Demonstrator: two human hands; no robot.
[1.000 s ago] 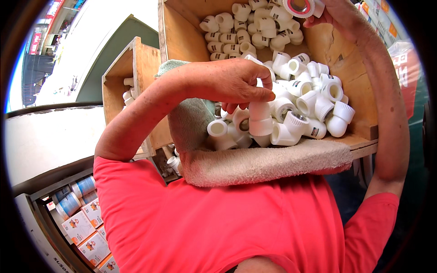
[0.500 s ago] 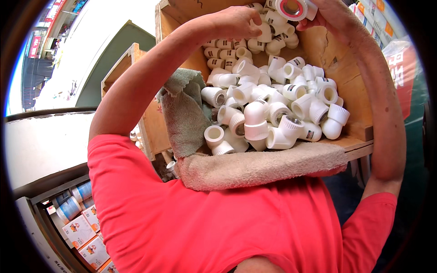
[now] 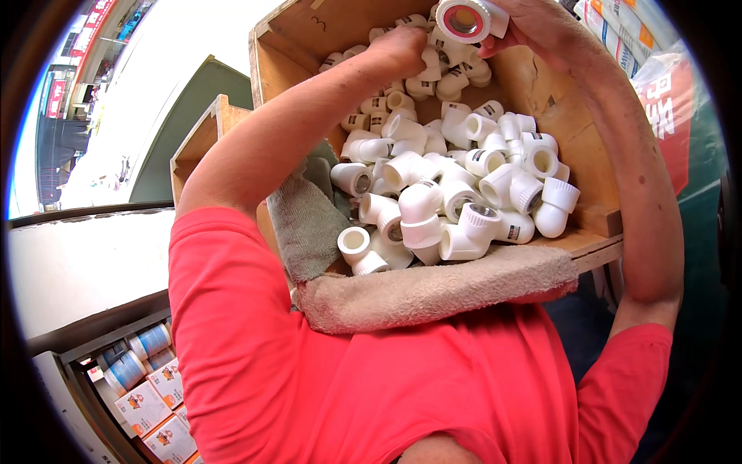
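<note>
In the upper part of the head view, my right hand (image 3: pixel 519 29) grips a white plastic pipe fitting (image 3: pixel 488 17) with a red ring around its round opening. Its fingers close on the fitting's lower right side. My left hand (image 3: pixel 403 51) is down among the fittings at the back of a wooden box (image 3: pixel 568 100), fingers curled. Whatever they hold is hidden. Loose white elbow fittings (image 3: pixel 421 203) fill the box in a heap; some show metal threaded inserts, others dark labels.
A beige towel (image 3: pixel 433 290) covers the box's near edge, and a grey-green cloth (image 3: pixel 309 228) drapes its left corner. Another wooden box (image 3: pixel 202 139) stands to the left. Cartons (image 3: pixel 147 410) and rolls sit on a shelf at lower left. Plastic-wrapped bags (image 3: pixel 661 100) are at the right.
My left hand has lowered into the fittings, and its fingers have curled in. My right hand still holds the ringed fitting. The whole view has shifted slightly.
</note>
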